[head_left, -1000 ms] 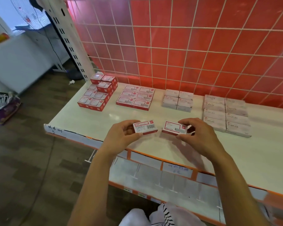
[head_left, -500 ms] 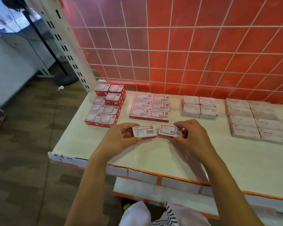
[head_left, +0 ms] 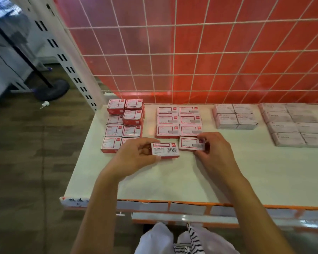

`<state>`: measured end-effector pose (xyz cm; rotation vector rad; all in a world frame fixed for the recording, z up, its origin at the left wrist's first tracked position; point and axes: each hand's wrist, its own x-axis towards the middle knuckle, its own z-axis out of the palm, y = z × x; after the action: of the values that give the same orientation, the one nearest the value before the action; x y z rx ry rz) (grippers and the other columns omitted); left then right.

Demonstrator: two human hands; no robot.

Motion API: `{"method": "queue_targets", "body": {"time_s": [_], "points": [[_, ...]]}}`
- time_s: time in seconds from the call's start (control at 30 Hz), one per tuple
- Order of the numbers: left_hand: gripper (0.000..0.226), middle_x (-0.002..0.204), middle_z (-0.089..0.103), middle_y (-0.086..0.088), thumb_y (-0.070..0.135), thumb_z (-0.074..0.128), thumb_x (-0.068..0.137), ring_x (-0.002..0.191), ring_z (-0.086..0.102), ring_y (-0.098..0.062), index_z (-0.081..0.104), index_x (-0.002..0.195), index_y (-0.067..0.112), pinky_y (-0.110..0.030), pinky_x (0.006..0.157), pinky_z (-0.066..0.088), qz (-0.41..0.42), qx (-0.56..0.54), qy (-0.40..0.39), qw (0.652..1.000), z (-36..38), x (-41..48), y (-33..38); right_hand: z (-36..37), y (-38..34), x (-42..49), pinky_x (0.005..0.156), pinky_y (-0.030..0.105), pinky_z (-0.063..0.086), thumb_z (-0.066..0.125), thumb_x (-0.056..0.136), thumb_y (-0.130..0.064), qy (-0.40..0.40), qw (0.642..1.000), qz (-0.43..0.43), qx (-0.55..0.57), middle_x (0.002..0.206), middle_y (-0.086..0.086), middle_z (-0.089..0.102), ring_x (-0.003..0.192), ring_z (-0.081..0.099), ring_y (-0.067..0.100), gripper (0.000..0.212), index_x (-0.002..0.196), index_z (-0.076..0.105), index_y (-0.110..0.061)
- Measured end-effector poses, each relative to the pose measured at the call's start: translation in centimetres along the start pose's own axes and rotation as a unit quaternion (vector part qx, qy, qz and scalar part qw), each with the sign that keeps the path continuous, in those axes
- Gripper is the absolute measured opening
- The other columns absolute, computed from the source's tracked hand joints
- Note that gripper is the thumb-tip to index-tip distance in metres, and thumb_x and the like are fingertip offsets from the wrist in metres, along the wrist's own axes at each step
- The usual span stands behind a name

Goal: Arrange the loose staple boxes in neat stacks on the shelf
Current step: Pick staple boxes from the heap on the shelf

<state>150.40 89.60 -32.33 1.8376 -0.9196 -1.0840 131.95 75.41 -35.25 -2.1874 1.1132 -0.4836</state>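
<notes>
Though unstacked, L box, R box long L-R

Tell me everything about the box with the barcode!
The barcode box is small, flat and rectangular, and looks like cardboard. Its top face is white with a red border, a black barcode at the lower right, a small red logo above that, and print too small to read. Its sides are red. The left hand pinches its left end, thumb along the near edge. It lies long side across, over the white shelf, just left of a second box.
</notes>
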Motion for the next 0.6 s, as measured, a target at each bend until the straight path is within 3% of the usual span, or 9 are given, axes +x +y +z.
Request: {"method": "queue_targets", "body": {"time_s": [0.1, 0.27, 0.4, 0.6], "points": [[0.039, 0.094, 0.071, 0.021, 0.007, 0.074, 0.079, 0.090, 0.068, 0.000, 0.061, 0.104, 0.034, -0.015, 0.074, 0.054, 0.008, 0.002, -0.002, 1.000, 0.0, 0.2, 0.4, 0.2, 0.3, 0.0, 0.088, 0.028, 0.049, 0.069, 0.083, -0.015, 0.005, 1.000, 0.017, -0.005, 0.107, -0.001, 0.053, 0.094, 0.054, 0.014, 0.032, 0.113, 0.059, -0.017], [0.042, 0.102, 0.071, 0.014, 0.008, 0.075, 0.078, 0.091, 0.069, -0.003, 0.062, 0.113, 0.027, -0.020, 0.080, 0.055, 0.013, -0.009, 0.006, 1.000, 0.5, 0.1, 0.7, 0.3, 1.1, 0.2, 0.085, 0.033, 0.054, 0.067, 0.083, -0.016, -0.001, 0.999, 0.033, 0.004, 0.106, -0.002, 0.058, 0.093, 0.058, 0.015, 0.028, 0.108, 0.055, -0.021], [0.042, 0.101, 0.071, 0.015, 0.006, 0.075, 0.078, 0.091, 0.069, -0.003, 0.061, 0.113, 0.026, -0.016, 0.075, 0.054, 0.012, -0.025, 0.007, 1.000, 1.0, 0.0, 0.6, 0.3, 1.4, 0.3, 0.082, 0.037, 0.055, 0.068, 0.083, -0.019, -0.002, 0.999, 0.041, 0.035, 0.103, -0.002, 0.063, 0.091, 0.061, 0.014, 0.026, 0.104, 0.055, -0.025], [0.043, 0.100, 0.071, 0.016, 0.005, 0.074, 0.078, 0.093, 0.069, -0.003, 0.062, 0.113, 0.025, -0.020, 0.081, 0.055, 0.001, -0.039, 0.013, 0.999, 1.5, -0.1, 0.5, 0.2, 1.1, 0.2, 0.083, 0.024, 0.054, 0.068, 0.085, -0.017, -0.007, 0.997, 0.047, 0.063, 0.106, -0.004, 0.065, 0.093, 0.062, 0.010, 0.025, 0.107, 0.055, -0.021]]}}
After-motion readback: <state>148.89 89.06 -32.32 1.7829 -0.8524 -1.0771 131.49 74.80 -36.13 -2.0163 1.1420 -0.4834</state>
